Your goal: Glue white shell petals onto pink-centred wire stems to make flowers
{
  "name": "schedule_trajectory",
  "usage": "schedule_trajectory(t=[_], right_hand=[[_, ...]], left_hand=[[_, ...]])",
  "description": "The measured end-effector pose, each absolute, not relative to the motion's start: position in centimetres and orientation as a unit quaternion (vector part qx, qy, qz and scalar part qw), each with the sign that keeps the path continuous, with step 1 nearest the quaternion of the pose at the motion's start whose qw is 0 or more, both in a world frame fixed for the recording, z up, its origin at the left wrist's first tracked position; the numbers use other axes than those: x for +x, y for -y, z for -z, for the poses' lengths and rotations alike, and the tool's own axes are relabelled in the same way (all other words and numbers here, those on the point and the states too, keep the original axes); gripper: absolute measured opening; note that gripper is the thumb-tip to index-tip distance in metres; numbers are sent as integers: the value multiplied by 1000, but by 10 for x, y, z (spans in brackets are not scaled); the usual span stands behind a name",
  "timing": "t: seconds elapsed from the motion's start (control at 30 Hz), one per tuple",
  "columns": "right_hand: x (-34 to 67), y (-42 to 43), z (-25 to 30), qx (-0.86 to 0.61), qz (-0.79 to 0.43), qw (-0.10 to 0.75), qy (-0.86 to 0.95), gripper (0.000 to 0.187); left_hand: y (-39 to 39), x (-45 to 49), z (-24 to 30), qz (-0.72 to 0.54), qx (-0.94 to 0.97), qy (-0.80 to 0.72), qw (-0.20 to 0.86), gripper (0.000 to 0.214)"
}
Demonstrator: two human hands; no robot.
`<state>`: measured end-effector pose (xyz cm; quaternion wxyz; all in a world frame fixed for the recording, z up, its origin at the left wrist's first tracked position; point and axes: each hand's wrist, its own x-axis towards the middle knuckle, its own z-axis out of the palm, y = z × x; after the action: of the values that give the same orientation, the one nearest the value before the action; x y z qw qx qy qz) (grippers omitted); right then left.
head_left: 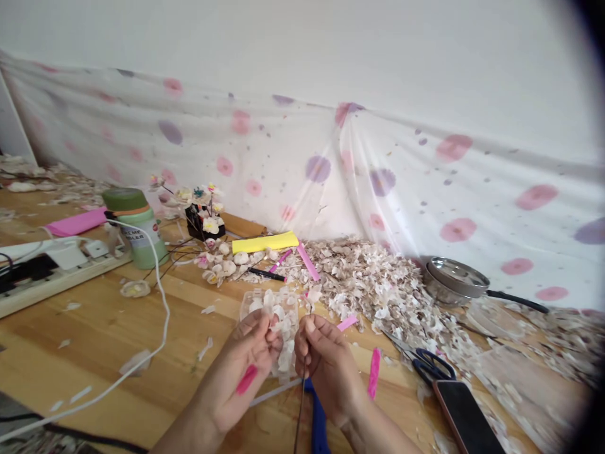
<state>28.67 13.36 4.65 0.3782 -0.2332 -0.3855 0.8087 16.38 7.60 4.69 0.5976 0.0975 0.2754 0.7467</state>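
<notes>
My left hand (250, 359) is closed, its thumb and fingertips pinching a pale translucent petal (268, 302). A bright pink strip (246, 379) lies against that palm. Close beside it, my right hand (326, 359) grips a thin dark wire stem (301, 403) between thumb and fingers. At the stem's top sits a small white and pink flower (312, 294), just above the fingertips. Behind and between the hands stands a clear plastic box (250, 302) of white petals, partly hidden by them. Beneath my right hand, a blue handle-like object (319, 422) lies on the table.
Loose dried petals (373, 284) heap across the back right. Scissors (430, 366), a phone (466, 416) and a metal pan (456, 280) lie right. A green tumbler (142, 233), power strip (70, 271) and white cable (158, 290) occupy the left. Yellow paper (265, 242) lies behind.
</notes>
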Motion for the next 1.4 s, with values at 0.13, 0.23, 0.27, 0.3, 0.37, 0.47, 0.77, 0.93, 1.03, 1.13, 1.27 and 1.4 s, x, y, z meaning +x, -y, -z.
schedule_trajectory(t=[0.13, 0.23, 0.27, 0.3, 0.37, 0.47, 0.77, 0.93, 1.03, 1.13, 1.27, 1.4], right_hand=[[285, -133, -44, -246, -796, 367, 414, 36], [283, -134, -42, -257, -789, 365, 421, 41], [282, -134, -41, -259, -786, 365, 426, 42], [281, -134, -41, -260, -783, 367, 430, 42], [280, -135, -39, -264, -774, 379, 434, 38], [280, -134, -37, -273, -765, 393, 431, 33], [280, -131, -35, -277, -765, 378, 441, 35], [281, -130, -37, -291, -759, 373, 448, 38], [281, -129, -35, -298, -753, 373, 452, 40], [279, -130, -32, -301, -752, 368, 456, 41], [278, -131, -29, -306, -753, 347, 467, 43], [276, -130, -26, -315, -757, 309, 481, 43]], left_hand=[[-75, 172, -40, -720, 135, -325, 598, 9], [-75, 173, -41, -711, 145, -348, 594, 13], [-76, 173, -41, -712, 144, -353, 590, 15], [-76, 173, -41, -714, 141, -357, 586, 17], [-77, 173, -40, -721, 130, -363, 575, 19], [-78, 172, -37, -730, 121, -364, 565, 20], [-77, 169, -32, -736, 141, -368, 551, 16], [-78, 163, -33, -762, 112, -367, 521, 17], [-78, 153, -38, -799, 87, -354, 479, 20], [-75, 144, -43, -827, 70, -342, 441, 25], [-66, 141, -40, -797, 70, -358, 481, 29], [-60, 141, -28, -760, 87, -378, 521, 27]])
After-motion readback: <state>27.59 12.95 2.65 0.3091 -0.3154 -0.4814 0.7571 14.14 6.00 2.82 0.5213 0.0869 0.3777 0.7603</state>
